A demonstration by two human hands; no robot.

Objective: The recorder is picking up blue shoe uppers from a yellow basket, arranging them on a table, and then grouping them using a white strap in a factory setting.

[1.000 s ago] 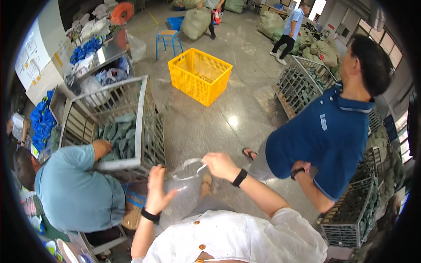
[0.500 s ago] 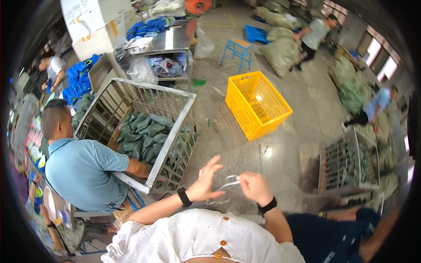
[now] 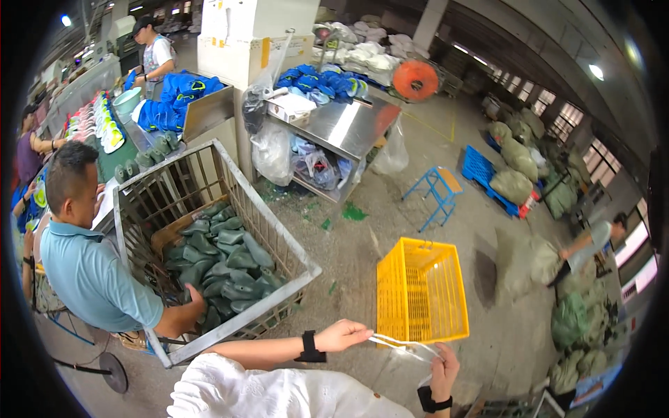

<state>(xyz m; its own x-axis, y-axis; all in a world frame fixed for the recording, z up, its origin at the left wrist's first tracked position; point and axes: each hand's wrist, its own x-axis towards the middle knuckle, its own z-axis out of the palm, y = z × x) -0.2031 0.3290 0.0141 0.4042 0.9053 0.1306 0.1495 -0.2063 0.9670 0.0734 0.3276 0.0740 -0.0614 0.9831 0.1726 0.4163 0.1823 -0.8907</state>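
Note:
A thin white cord [image 3: 403, 343] stretches in a loose loop between my two hands, with a strand hanging by the right one. My left hand [image 3: 344, 336] pinches one end between its fingertips, a black band on the wrist. Closed on the other end is my right hand [image 3: 444, 370], also with a black wristband. Just beyond the cord stands a yellow plastic crate [image 3: 461, 296], its slatted inside facing up. To the left of my hands is a grey metal cage [image 3: 275, 221] holding many dark green shoe lasts [image 3: 240, 258].
A person in a light blue shirt [image 3: 97, 279] reaches into the cage. Behind it are a metal table [image 3: 341, 125] with blue items and plastic bags. A small blue stool [image 3: 435, 198], a blue pallet [image 3: 484, 182] and stuffed sacks [image 3: 512, 184] lie farther right, where another person bends over.
My view has swung left and up. My left hand, open before, now grips the cord, which is drawn out between both hands. The person on the right now bends by a sack.

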